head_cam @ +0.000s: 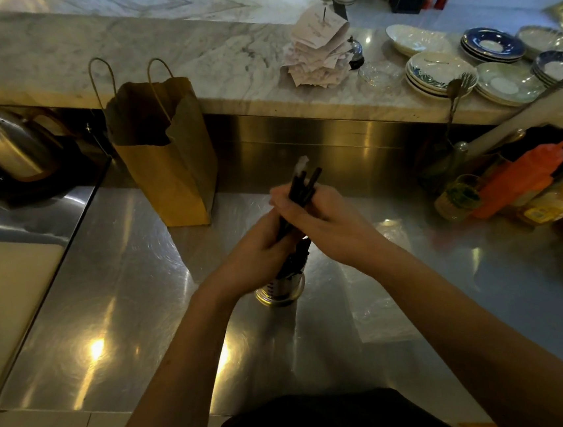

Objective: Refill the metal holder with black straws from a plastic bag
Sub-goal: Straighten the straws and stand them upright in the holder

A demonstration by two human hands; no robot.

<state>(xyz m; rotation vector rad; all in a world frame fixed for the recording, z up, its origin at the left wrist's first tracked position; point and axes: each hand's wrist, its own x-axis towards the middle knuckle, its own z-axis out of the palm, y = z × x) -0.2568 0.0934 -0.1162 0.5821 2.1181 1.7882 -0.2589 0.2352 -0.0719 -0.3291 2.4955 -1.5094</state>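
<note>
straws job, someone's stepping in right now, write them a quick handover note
Left hand: closed around the lower part of a bundle of black straws.
Right hand: closed on the same bundle higher up; the tips stick out above it, with a bit of clear plastic at the top.
Metal holder: upright on the steel counter, right under the hands, already with some black straws in it.
Clear plastic lies flat on the counter just right of the holder; whether it is the bag is hard to tell.
Done: bundle taken in hand above the holder.
Left: lower the bundle in, remove any plastic.
</note>
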